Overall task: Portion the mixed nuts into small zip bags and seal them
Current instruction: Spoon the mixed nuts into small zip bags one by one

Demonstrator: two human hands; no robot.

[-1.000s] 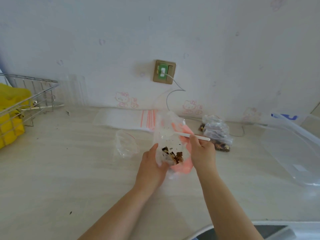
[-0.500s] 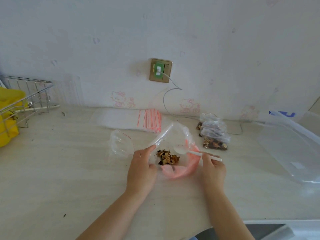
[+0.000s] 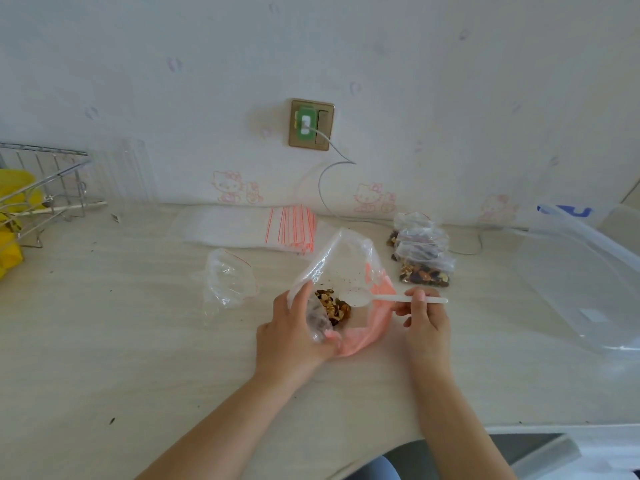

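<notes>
- The left hand [image 3: 294, 336] was closed around the near-left side of a large clear bag [image 3: 341, 268], thumb on its rim, holding the mouth open and tilted up from the countertop [image 3: 138, 358].
- A small heap of mixed nuts [image 3: 333, 306] sat low inside that bag, just beside the left thumb; the bag's lower part showed pink, perhaps from something under or behind the plastic, though the blur left that unclear.
- The right hand [image 3: 426, 318] pinched the handle of a white plastic spoon [image 3: 381, 298] between thumb and fingers; the bowl of the spoon lay inside the bag mouth, just right of the nuts, and looked empty.
- An open small zip bag [image 3: 230, 282] with a red seal line stood crumpled on the counter, left of the large bag and apart from it.
- A flat stack of unused zip bags [image 3: 256, 228] lay near the wall behind.
- Several filled small bags [image 3: 423, 256] were piled to the right, near the wall.
- A clear plastic container [image 3: 581, 282] rested at the far right, and a wire rack [image 3: 45, 188] at the far left.
</notes>
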